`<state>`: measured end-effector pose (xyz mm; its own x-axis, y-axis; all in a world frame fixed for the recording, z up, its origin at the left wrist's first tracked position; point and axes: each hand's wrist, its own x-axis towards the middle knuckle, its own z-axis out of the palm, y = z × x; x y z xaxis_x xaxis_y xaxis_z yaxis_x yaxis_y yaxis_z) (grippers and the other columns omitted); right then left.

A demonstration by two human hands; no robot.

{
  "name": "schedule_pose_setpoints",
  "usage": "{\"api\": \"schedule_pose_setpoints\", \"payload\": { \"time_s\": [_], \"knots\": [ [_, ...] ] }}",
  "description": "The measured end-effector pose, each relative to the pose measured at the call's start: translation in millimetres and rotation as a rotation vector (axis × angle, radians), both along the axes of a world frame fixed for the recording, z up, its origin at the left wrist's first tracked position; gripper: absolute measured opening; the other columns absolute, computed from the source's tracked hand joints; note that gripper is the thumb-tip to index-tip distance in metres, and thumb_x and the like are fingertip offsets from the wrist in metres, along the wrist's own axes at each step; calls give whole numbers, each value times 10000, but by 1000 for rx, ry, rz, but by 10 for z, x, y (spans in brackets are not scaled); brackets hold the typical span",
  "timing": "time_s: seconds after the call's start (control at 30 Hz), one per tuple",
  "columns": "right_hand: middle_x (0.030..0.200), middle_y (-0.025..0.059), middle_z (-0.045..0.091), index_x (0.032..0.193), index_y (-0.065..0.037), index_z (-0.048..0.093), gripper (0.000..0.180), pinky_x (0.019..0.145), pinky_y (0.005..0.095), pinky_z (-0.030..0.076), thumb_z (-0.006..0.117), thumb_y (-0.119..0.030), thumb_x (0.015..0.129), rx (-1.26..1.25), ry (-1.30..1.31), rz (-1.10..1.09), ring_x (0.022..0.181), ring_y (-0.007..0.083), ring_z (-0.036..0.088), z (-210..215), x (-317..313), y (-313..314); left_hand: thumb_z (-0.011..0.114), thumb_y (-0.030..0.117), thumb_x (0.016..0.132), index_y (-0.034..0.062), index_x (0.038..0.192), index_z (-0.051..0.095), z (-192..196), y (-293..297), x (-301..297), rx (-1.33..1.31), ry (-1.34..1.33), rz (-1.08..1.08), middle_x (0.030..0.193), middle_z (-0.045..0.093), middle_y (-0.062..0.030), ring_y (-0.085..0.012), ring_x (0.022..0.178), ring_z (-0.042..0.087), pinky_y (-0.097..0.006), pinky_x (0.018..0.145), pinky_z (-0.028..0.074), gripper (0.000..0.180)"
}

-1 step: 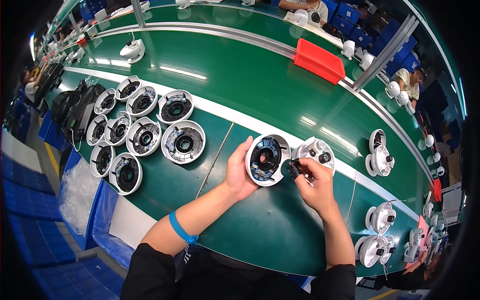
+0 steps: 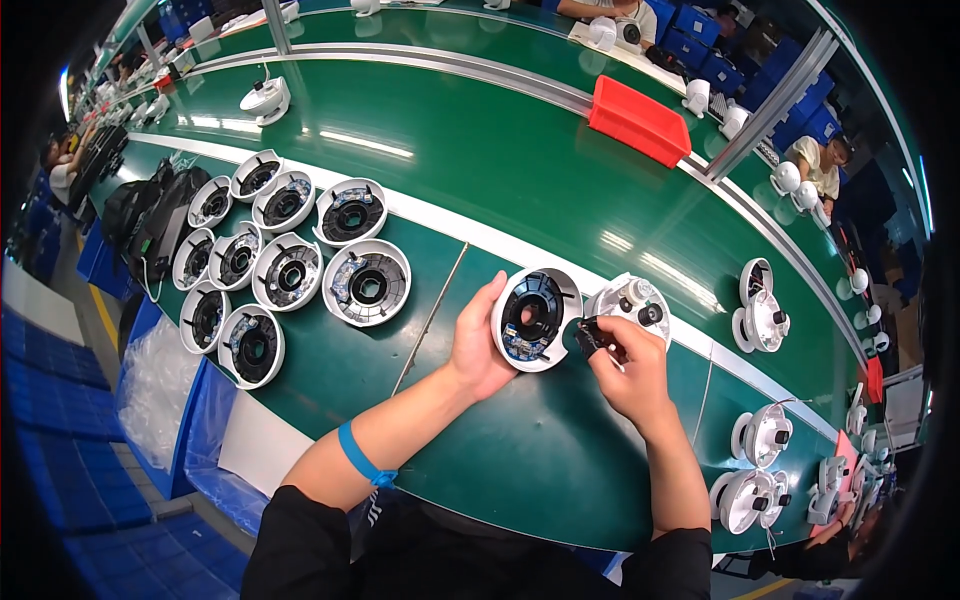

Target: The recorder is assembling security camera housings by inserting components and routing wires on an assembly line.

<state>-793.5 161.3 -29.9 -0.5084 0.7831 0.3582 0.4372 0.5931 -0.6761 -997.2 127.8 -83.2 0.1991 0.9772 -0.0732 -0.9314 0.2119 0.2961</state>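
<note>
My left hand (image 2: 478, 345) grips the rim of a round white housing (image 2: 535, 318) with a black inner ring, tilted up above the green bench (image 2: 520, 470). My right hand (image 2: 632, 378) pinches a small black part (image 2: 590, 335) against the housing's right edge. Just behind my right hand a white camera body (image 2: 632, 300) with a dark lens lies on the bench. A blue band (image 2: 362, 456) circles my left wrist.
Several open white housings (image 2: 290, 272) lie in rows at the left. White dome cameras (image 2: 762, 320) and more (image 2: 762, 436) sit at the right. A red bin (image 2: 640, 122) rests on the far belt. Black bags (image 2: 150, 215) hang at the left edge. A person (image 2: 820, 165) sits opposite.
</note>
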Motion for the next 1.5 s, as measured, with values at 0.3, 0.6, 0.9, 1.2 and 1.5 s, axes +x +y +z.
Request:
{"api": "schedule_pose_setpoints", "payload": {
  "time_s": [0.3,0.6,0.9,1.2,1.5],
  "knots": [
    [837,147,686,971,27,672,285,635,391,554,727,82,696,418,-135,136,735,319,679,-153,-28,223,379,522,1072,36,1364,577,-159,83,-3,18,11,10,1232,687,-129,-246,1097,687,-485,924,595,601],
    [800,133,665,946,22,661,290,594,385,536,727,83,670,461,-173,175,706,294,666,-262,-63,298,377,517,1074,31,1368,575,-256,148,-26,17,-8,10,1238,685,-132,-245,1088,687,-468,921,596,602],
    [765,76,594,942,-21,645,375,548,373,489,777,-42,592,602,-361,207,678,253,619,-319,-91,278,363,506,1088,8,1377,571,-359,174,-34,71,-6,10,1284,672,-133,-244,1177,650,-421,1049,518,612],
    [794,54,570,916,-44,638,356,588,360,516,812,-119,615,557,-473,315,716,230,615,-260,-147,228,398,450,1080,2,1537,374,-336,157,39,232,205,66,1456,541,-160,-241,1334,548,-395,1142,427,640],
    [801,45,582,919,-9,666,178,569,313,517,705,-74,758,666,-561,293,726,189,616,-293,-117,241,497,536,999,-23,1569,295,-375,174,81,375,516,84,1480,504,-198,-254,1334,534,-392,1135,419,824]
  ]
}}
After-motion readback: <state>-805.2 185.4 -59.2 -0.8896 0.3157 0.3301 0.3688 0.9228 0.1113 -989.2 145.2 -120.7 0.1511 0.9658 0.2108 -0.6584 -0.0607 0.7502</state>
